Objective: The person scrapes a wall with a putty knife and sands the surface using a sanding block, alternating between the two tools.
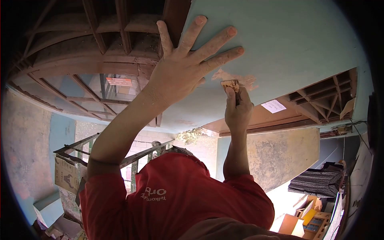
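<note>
My left hand (184,60) is spread out flat, its dusty fingers on the light blue-green wall (296,36) beside the brown wooden window frame (150,60). Nothing is in it. Between thumb and fingers, my right hand (239,106) pinches a small tan, dark-marked flat piece (230,84); its exact kind cannot be made out. The piece is up against a patch of bare, pinkish wall (250,81) where the paint has come off. My right hand is lower on the wall than my left.
A wooden door frame with lattice (320,100) and a white paper note (273,106) is at right. A ladder-like metal frame (136,160) stands below left, near a cardboard box (67,174). Dark clothes (318,182) hang at lower right. Debris (192,136) lies by the wall's foot.
</note>
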Demonstrator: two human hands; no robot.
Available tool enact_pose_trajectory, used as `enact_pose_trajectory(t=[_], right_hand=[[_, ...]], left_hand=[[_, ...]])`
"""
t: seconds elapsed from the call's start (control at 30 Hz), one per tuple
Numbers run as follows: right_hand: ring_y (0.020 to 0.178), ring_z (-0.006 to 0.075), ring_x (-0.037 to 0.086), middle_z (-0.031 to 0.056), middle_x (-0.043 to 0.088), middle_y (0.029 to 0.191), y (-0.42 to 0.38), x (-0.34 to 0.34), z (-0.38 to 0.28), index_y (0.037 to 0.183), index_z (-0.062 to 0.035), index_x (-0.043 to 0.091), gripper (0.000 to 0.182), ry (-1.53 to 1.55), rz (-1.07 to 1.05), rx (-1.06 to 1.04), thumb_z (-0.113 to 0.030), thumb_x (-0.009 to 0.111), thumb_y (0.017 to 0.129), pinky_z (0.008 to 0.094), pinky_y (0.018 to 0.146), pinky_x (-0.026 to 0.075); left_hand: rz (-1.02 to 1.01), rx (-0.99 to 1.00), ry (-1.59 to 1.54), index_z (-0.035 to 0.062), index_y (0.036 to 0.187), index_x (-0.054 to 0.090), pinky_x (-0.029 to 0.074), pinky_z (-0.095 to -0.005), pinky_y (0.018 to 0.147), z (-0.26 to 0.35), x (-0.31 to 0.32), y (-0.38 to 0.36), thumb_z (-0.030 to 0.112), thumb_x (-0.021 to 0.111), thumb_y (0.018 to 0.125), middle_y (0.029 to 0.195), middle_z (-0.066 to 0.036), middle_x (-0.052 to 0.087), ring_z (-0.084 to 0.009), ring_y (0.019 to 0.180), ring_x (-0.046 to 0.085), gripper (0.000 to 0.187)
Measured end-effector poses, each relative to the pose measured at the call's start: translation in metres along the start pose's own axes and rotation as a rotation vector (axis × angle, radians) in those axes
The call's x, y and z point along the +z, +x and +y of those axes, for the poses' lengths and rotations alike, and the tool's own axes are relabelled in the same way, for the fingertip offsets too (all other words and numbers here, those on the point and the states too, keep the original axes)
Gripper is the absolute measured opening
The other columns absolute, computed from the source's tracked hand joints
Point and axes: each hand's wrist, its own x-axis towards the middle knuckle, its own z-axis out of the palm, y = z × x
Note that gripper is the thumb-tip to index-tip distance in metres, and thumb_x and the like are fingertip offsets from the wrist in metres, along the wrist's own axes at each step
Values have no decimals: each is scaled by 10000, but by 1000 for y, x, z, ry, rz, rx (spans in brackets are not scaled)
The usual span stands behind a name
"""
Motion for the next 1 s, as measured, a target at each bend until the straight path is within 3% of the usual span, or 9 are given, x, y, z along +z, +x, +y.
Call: enact_pose_trajectory(t=[0.17,0.23,0.37,0.57,0.67,0.73,0.83,0.93,1.0], right_hand=[[528,123,631,81,713,714,3,2,-3,1024,1,660,164,11,-37,-125,-163,662,1018,284,496,467],[528,111,610,82,703,705,-4,-3,9,1035,0,664,171,32,-8,75,-171,661,1020,283,496,463],[562,101,614,99,713,740,0,10,-11,1082,31,663,194,86,26,49,-153,658,1020,263,509,460],[548,78,516,49,616,674,-7,27,-8,1070,42,628,219,307,48,57,-174,631,1039,261,487,413],[532,66,530,28,602,657,-19,31,-1,1039,-1,624,242,525,40,202,-237,584,1072,233,466,406],[477,59,524,9,589,645,-27,30,-5,999,-46,610,299,988,-103,476,-315,526,1098,206,415,393],[421,63,502,10,581,629,-25,27,-31,975,-60,589,320,1021,-53,576,-331,487,1111,205,369,391],[388,69,451,4,553,609,-17,32,-22,997,-70,588,295,864,6,400,-339,523,1099,211,346,363],[399,64,466,7,555,608,0,28,-30,994,-57,578,317,923,24,347,-345,503,1105,213,356,369]], left_hand=[[-58,-14,-64,537,1552,347,76,-930,1048,-1,-5,-2,430,891,560,1737,97,79,-431,1574,-99,1137],[-63,-13,-69,533,1554,347,76,-929,1047,-5,-5,-1,428,893,556,1737,96,83,-430,1574,-99,1143],[-50,-12,-64,514,1560,354,73,-928,1041,-2,-4,0,427,908,557,1739,81,77,-463,1566,-91,1149],[-93,-28,-37,487,1583,319,48,-927,1040,-2,-8,0,428,912,587,1744,63,26,-485,1556,-108,1161],[-99,-28,-73,483,1593,293,53,-936,1029,-4,-7,-1,423,905,613,1741,81,20,-459,1562,-125,1157],[-101,-29,-109,483,1595,284,69,-946,1016,-3,-9,-2,412,902,626,1737,106,30,-434,1568,-130,1152],[-143,-26,-60,477,1597,289,7,-918,1049,-4,-8,-2,448,894,647,1747,42,-24,-478,1549,-162,1126],[-111,-11,-73,476,1597,292,-1,-909,1057,-4,-7,-3,459,892,641,1748,32,-26,-479,1547,-171,1129],[-103,-27,-71,469,1596,304,-11,-899,1065,-3,-8,-2,466,893,629,1748,25,-22,-480,1546,-179,1132]])
